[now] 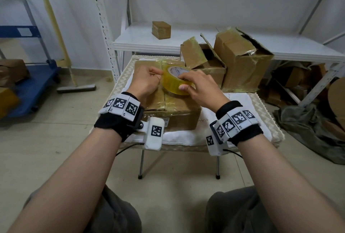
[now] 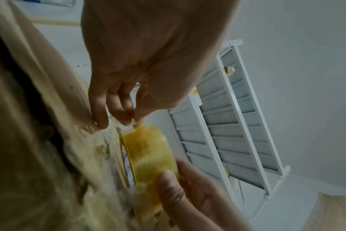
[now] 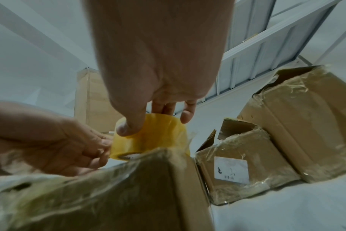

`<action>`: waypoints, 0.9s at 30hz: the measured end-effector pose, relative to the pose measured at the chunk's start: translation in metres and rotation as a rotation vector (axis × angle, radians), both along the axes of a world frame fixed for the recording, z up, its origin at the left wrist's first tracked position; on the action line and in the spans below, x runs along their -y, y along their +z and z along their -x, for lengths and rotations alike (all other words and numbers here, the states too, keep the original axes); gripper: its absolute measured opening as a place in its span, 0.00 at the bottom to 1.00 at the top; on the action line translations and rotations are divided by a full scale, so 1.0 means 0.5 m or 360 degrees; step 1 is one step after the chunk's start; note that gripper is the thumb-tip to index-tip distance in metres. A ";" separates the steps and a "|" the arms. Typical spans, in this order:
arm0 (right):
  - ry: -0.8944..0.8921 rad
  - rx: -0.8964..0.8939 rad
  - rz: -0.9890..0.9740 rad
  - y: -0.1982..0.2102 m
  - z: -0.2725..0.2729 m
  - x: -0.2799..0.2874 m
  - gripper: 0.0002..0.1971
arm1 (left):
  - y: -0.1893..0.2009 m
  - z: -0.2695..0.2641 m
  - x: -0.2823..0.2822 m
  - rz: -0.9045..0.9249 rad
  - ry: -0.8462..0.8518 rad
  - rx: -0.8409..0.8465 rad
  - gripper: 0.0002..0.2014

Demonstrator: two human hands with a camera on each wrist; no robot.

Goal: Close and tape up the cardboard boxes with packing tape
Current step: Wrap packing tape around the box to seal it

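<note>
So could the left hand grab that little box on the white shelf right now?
Probably not yet. The left hand is busy pinching at the tape roll, and the little box sits beyond the big box, likely a stretch from the seat.

a blue cart (image 1: 31, 83) is sitting on the floor at left, a broom (image 1: 75, 87) is lying beside it, and a grey cloth (image 1: 308, 130) is bunching at right.

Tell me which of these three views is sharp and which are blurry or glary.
Head view: sharp, evenly lit, edges bowed by the wide lens, soft glare on the tape roll. Left wrist view: the closed box smears into motion blur; the left hand looms soft. Right wrist view: dim and grainy, the near box blurred, the right hand out of focus.
</note>
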State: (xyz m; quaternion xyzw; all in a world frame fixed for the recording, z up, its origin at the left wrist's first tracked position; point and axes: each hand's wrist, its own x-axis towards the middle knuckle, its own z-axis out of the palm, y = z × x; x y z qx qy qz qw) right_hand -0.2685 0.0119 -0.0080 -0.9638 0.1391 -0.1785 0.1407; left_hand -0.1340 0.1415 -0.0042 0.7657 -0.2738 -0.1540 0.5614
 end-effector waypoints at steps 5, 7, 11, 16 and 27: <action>-0.0186 0.0090 0.0009 -0.001 -0.001 0.004 0.19 | 0.022 -0.004 -0.029 0.0068 -0.0144 -0.0063 0.12; -0.0286 0.0117 -0.0038 -0.003 0.004 0.024 0.18 | 0.029 -0.004 -0.041 0.0044 -0.0235 -0.0001 0.14; -0.0244 0.0052 -0.0220 -0.013 0.013 0.043 0.18 | 0.035 -0.016 -0.054 0.0009 -0.0246 0.0017 0.10; -0.0234 -0.0017 -0.0172 -0.002 0.016 0.040 0.10 | 0.031 -0.018 -0.052 0.0130 -0.0141 0.0021 0.08; -0.0054 0.0556 -0.0663 0.056 0.001 -0.014 0.15 | 0.118 -0.050 -0.017 0.0328 -0.0175 0.0131 0.09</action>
